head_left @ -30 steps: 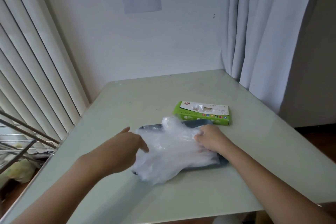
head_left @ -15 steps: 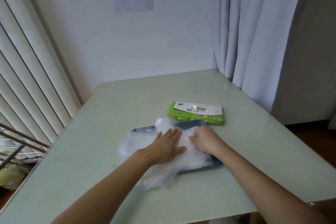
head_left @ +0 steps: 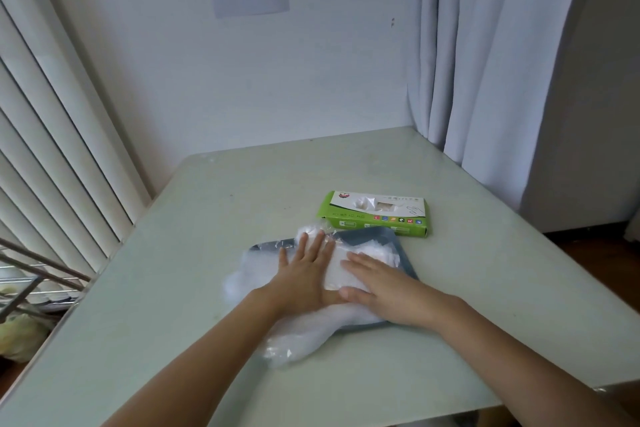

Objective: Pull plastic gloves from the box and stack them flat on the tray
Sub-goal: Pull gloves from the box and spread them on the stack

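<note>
Left grip [head_left: 304, 276] and right grip [head_left: 386, 286], fingers straight, are pressing the gloves [head_left: 298, 336] onto the tray [head_left: 403, 255]; looking flimsy, slippery, they're spilling over its near edge, probably best pinched at a cuff

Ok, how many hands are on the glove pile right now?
2. The left hand presses flat on the left of the glove pile, the right hand flat on its right, over the tray.

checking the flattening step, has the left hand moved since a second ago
Yes. The left hand moved right, toward the green box: from beside the tray's left edge to flat on the gloves over the tray.
</note>
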Motion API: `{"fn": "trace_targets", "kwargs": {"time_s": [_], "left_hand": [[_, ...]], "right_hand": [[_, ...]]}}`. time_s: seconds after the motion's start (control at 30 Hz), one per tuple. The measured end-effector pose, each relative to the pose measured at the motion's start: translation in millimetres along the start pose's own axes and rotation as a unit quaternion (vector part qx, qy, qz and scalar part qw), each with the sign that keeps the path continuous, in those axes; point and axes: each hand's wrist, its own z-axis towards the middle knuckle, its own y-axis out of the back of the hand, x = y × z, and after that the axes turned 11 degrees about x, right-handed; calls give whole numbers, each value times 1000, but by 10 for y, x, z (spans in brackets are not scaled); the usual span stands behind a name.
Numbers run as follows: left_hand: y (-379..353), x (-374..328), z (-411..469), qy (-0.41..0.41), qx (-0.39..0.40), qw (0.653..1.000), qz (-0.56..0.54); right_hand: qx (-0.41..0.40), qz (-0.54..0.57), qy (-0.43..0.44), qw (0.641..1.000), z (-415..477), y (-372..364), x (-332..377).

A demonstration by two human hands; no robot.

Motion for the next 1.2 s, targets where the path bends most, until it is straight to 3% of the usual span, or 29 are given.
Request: {"fn": "trace_targets", "kwargs": {"time_s": [0.2, 0.3, 0.37, 0.47, 0.6, 0.73, 0.97, 1.2], "left_hand": [[154, 233, -120, 23, 39, 997, -56], [336, 358, -242, 17, 36, 994, -102], [482, 464, -284, 0, 16, 985, -171], [702, 573, -267, 22, -12, 980, -197], [976, 613, -66, 36, -58, 971, -230], [1166, 455, 223, 16, -84, 971, -225], [1134, 40, 842, -15, -43, 980, -194], [898, -103, 1172, -6, -5, 979, -201]], "right_hand": [[51, -60, -26, 997, -84, 122, -150], [45, -15, -16, 999, -62, 289, -155], [4, 40, 1, 999, -6, 423, -191], [-129, 149, -8, 980, 146, 601, -357], [-250, 105, -58, 961, 415, 810, -640], [-245, 82, -90, 962, 720, 871, -864], [-276, 100, -44, 955, 985, 801, -921], [-273, 208, -39, 939, 968, 829, -956]]}}
